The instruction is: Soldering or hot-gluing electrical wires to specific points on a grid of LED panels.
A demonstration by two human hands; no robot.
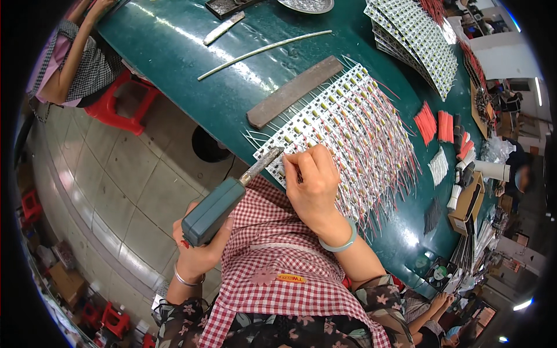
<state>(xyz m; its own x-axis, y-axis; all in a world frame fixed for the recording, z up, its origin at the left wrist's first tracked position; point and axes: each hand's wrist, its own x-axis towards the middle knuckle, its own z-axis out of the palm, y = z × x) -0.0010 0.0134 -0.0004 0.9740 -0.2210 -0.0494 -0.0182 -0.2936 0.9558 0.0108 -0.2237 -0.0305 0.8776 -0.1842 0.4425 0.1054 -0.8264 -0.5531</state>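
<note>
My left hand point(200, 246) is wrapped round the grip of a dark green soldering gun point(213, 211). The iron's metal tip rests at or just over the near left edge of a white circuit board panel point(299, 138). Close beside the tip, my right hand point(314, 184) is bent in a pinch above the panel; whatever its fingers hold is hidden or too small to name. Rows of small greenish-yellow parts and many thin red and white wires point(371, 151) cover the panel. A flat dark bar point(295, 91) lies over wire ends along the panel's far left side.
On the green table point(174, 75) lie a pale thin rod point(264, 52), a light flat strip point(224, 28) and a metal dish point(307, 4). Stacked panels point(415, 43) stand far right, near red wire bundles point(426, 123). Another person point(72, 69) sits far left by a red stool point(125, 104).
</note>
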